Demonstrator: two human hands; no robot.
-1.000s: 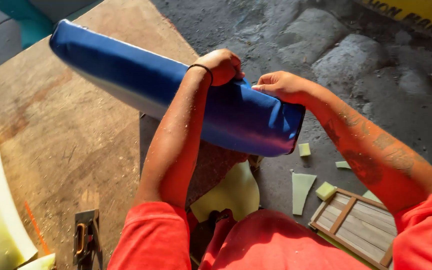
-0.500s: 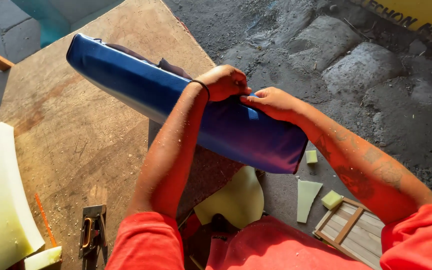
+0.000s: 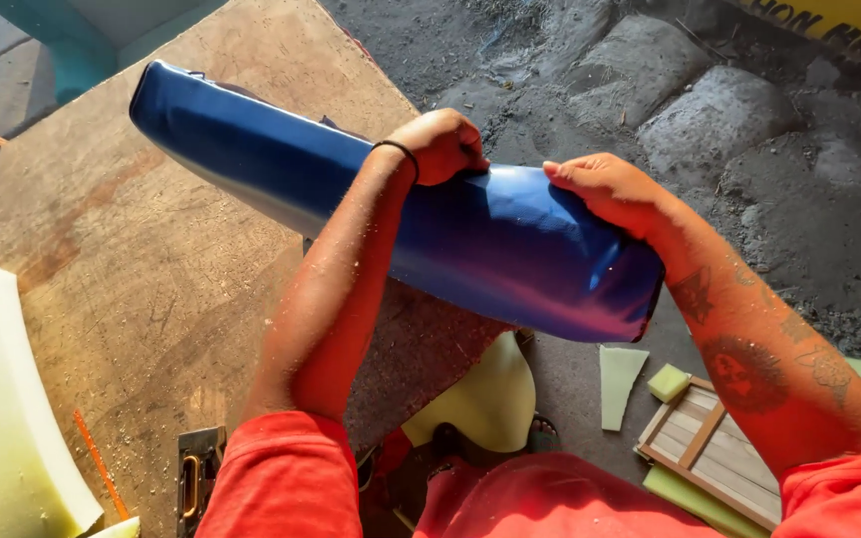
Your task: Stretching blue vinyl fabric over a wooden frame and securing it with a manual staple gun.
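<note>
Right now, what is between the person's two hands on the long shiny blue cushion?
In the head view, only a short bare stretch of the long shiny blue cushion lies between the left hand and the right hand; nothing else is there.

Single head-worn view, looking steeply down, close over wooden worktable (image 3: 132, 299), ground beyond

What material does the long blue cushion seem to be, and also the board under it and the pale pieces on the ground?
Blue cushion: likely vinyl or faux leather, glossy, with sharp highlights; both hands press its top.
Board: apparently plywood, matte, scratched, dusted with crumbs.
Pale pieces: probably foam, soft yellowish-green with cut edges, like the thick slab at the left.
</note>
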